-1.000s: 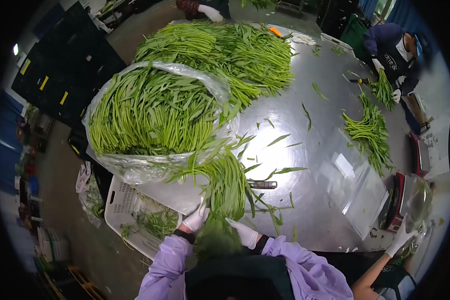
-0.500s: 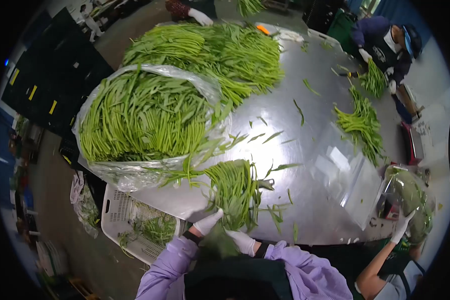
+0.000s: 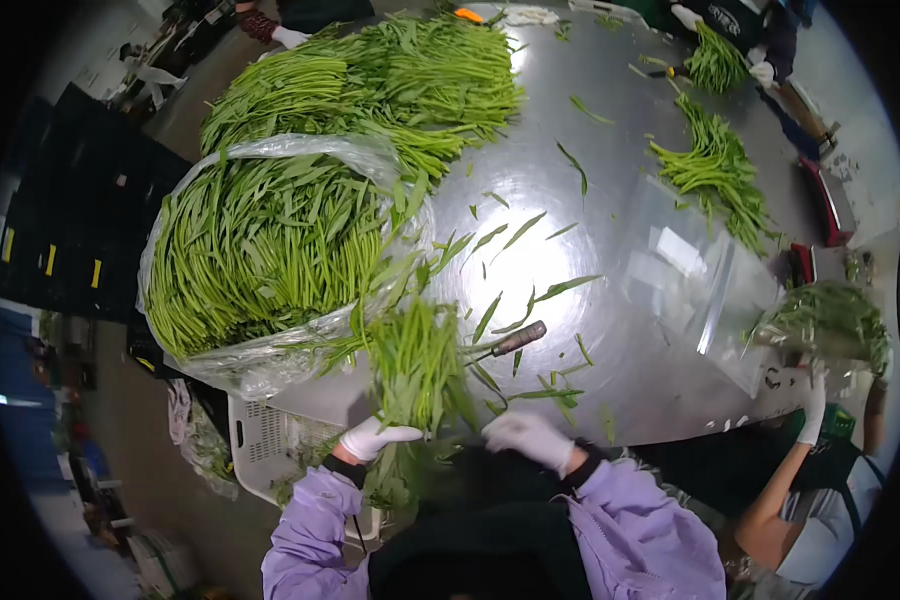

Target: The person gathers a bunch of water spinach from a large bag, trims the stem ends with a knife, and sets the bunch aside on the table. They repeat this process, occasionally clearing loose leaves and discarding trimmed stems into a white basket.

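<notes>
My left hand (image 3: pixel 378 438), in a white glove, is closed around the lower part of a bunch of water spinach (image 3: pixel 415 360) at the table's near edge. Its thumb points right, across the leaves. My right hand (image 3: pixel 530 438), gloved too, is off the bunch to the right; motion blurs its fingers. Above that hand, a curved knife (image 3: pixel 520 338) with a worn handle lies on the metal table (image 3: pixel 590 240). Beside the held bunch, a large clear plastic bag (image 3: pixel 240 372) stands open around a big heap of water spinach (image 3: pixel 270 260).
More water spinach (image 3: pixel 370 85) lies behind the bag. Loose leaves (image 3: pixel 520 230) and flat plastic bags (image 3: pixel 700 290) are on the table. A white crate (image 3: pixel 260 440) sits below its left edge. Co-workers stand around, one gloved hand (image 3: pixel 815 405) near a bagged bunch (image 3: pixel 830 325) at right.
My right hand has let go of the bunch and moved right. The knife handle, mostly covered before, now shows. The whole view has shifted.
</notes>
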